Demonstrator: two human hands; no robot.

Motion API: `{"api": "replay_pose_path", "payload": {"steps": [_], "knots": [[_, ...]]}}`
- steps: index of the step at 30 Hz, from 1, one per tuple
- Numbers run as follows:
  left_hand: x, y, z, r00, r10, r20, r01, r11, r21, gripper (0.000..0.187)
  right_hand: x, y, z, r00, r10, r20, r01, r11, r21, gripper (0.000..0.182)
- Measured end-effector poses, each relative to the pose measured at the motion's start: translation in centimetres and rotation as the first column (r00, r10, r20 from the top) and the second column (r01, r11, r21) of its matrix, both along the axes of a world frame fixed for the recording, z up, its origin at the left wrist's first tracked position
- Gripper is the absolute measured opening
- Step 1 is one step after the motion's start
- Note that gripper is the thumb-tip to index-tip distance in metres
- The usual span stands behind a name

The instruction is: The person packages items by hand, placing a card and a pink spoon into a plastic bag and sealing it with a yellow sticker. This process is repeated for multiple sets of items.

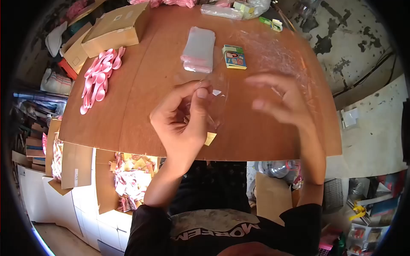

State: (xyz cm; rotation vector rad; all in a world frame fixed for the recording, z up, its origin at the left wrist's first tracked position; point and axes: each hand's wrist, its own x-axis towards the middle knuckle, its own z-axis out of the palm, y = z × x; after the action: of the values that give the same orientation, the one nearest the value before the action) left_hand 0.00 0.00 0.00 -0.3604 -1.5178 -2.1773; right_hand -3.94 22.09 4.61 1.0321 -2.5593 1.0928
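Thumb and forefinger of my left hand pinch the top of a small clear plastic bag that hangs over the table. Below that hand, the corner of a yellow piece of paper shows; the rest of it is hidden. To the right, my right hand is open and slightly blurred, thumb and fingers apart with nothing between them. Farther back lie a stack of clear plastic bags and a small stack of printed cards. Pink plastic spoons are heaped at the left.
A cardboard box stands at the back left of the brown table. Loose clear film spreads over the right side. Under the front edge, a carton of packed items sits at left. Small green-and-white boxes lie at the back right.
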Motion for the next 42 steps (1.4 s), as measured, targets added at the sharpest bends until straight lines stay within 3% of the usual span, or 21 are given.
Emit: {"api": "replay_pose_path", "payload": {"steps": [3, 7, 10, 11, 13, 15, 16, 21, 24, 27, 28, 29, 31, 33, 35, 39, 40, 41, 42], "knots": [[-1.2, 0.4, -0.6, 1.000, -0.019, -0.023, 0.019, 1.000, -0.012, 0.012, 3.1, -6.1, 0.2, 0.994, -0.103, -0.032, 0.098, 0.987, -0.125, 0.028], [-0.8, 0.2, -1.0, 0.998, 0.057, 0.009, -0.057, 0.998, -0.037, 0.012, 3.0, -7.2, -1.1, 0.992, -0.011, 0.122, 0.040, 0.971, -0.237, 0.020], [-0.6, -0.9, -0.9, 0.998, -0.041, 0.047, 0.040, 0.999, 0.024, 0.022, 2.8, -8.0, -1.2, 0.982, -0.018, 0.188, 0.088, 0.925, -0.369, 0.012], [-0.6, -1.1, -0.9, 0.994, -0.108, 0.011, 0.106, 0.986, 0.130, 0.029, 2.8, -8.0, -1.0, 0.982, -0.013, 0.189, 0.083, 0.926, -0.369, 0.012], [-0.7, -1.4, -1.1, 0.985, -0.171, -0.034, 0.174, 0.957, 0.233, 0.036, 2.7, -7.7, -0.7, 0.936, 0.004, 0.351, 0.126, 0.929, -0.348, 0.014], [-1.1, -2.4, -2.3, 0.967, -0.255, -0.021, 0.254, 0.966, -0.051, 0.047, 2.7, -8.1, -0.7, 0.942, 0.031, 0.335, 0.107, 0.917, -0.385, 0.015], [-1.2, -3.2, -3.0, 0.947, -0.320, 0.028, 0.322, 0.941, -0.105, 0.041, 2.6, -8.3, -0.7, 0.944, 0.059, 0.323, 0.088, 0.902, -0.422, 0.015], [-0.3, -5.0, -4.3, 0.946, -0.322, 0.029, 0.322, 0.947, -0.010, 0.028, 1.9, -9.1, 0.0, 0.921, 0.107, 0.374, 0.037, 0.934, -0.356, 0.016], [0.4, -6.2, -4.2, 0.972, -0.233, -0.003, 0.233, 0.972, 0.016, 0.027, 0.3, -10.1, 0.4, 0.916, 0.257, 0.307, -0.140, 0.924, -0.356, 0.015], [0.9, -7.6, -4.2, 0.995, -0.095, 0.038, 0.094, 0.995, 0.024, 0.027, -3.3, -11.7, 0.3, 0.898, 0.240, 0.368, -0.075, 0.910, -0.409, 0.019], [1.0, -8.1, -4.4, 0.996, -0.065, 0.060, 0.063, 0.997, 0.036, 0.028, -4.7, -12.8, -0.2, 0.944, 0.118, 0.307, -0.012, 0.946, -0.325, 0.020], [0.9, -8.7, -4.7, 0.996, -0.037, 0.083, 0.033, 0.998, 0.049, 0.030, -6.5, -13.8, -0.8, 0.943, 0.123, 0.309, -0.018, 0.946, -0.323, 0.020], [0.6, -10.0, -5.5, 0.993, -0.069, 0.091, 0.060, 0.993, 0.102, 0.028, -10.2, -15.7, -2.2, 0.998, 0.065, -0.021, -0.066, 0.998, -0.019, 0.018], [0.5, -10.9, -5.4, 0.996, 0.051, 0.067, -0.054, 0.997, 0.047, 0.029, -13.7, -17.2, -3.7, 0.997, 0.068, -0.020, -0.066, 0.995, 0.080, 0.017], [0.5, -12.0, -5.7, 0.980, 0.106, 0.166, -0.118, 0.991, 0.063, 0.030, -15.0, -17.9, -4.5, 0.997, 0.071, -0.025, -0.065, 0.980, 0.188, 0.017], [-0.5, -13.3, -6.4, 0.976, 0.101, 0.193, -0.124, 0.986, 0.108, 0.033, -13.4, -19.5, -3.3, 0.891, 0.245, 0.383, -0.274, 0.961, 0.024, 0.020], [-0.7, -13.4, -6.5, 0.982, 0.064, 0.179, -0.088, 0.988, 0.128, 0.035, -12.5, -19.5, -3.6, 0.715, 0.434, 0.549, -0.383, 0.899, -0.212, 0.026], [-1.0, -13.5, -6.5, 0.981, 0.071, 0.183, -0.097, 0.986, 0.139, 0.035, -11.5, -19.1, -3.2, 0.556, 0.468, 0.687, -0.383, 0.878, -0.288, 0.032], [-1.2, -13.4, -6.5, 0.983, 0.059, 0.173, -0.084, 0.986, 0.145, 0.037, -10.4, -19.3, -3.4, 0.531, 0.523, 0.666, -0.392, 0.849, -0.354, 0.033]]}}
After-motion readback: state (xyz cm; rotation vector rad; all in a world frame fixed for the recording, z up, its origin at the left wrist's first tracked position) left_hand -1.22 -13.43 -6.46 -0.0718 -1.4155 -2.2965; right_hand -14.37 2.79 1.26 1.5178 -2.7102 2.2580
